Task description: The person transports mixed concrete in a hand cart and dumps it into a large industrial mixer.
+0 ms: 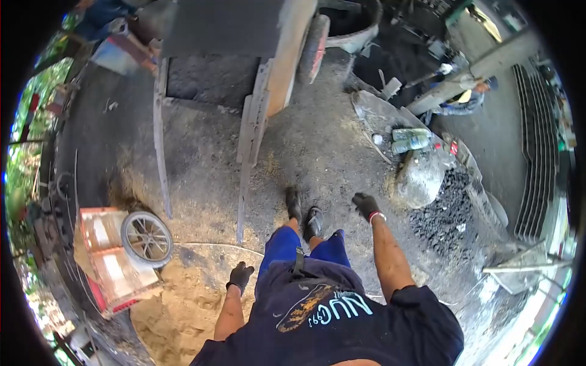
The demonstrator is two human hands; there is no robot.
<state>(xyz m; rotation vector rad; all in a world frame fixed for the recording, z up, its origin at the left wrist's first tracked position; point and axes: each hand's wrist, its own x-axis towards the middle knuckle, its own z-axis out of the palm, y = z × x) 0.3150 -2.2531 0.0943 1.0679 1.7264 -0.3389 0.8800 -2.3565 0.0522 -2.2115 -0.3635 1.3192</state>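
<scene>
My left hand, in a dark glove, hangs beside my left thigh above a pile of sand. Its fingers are loosely bent and a little apart, with nothing visible in them. Out to the right of my legs is my right hand, also in a dark glove, its fingers partly spread and holding nothing I can see. Ahead of me stands a box-like cart, dark inside. Its two long handles, the left handle and the right handle, point back toward me. Neither hand touches them.
A red-edged cart with a spoked wheel lies at left. On the right are a large rock, plastic bottles and a dark heap of lumps. Another person is beyond a post. Corrugated sheets stand far right.
</scene>
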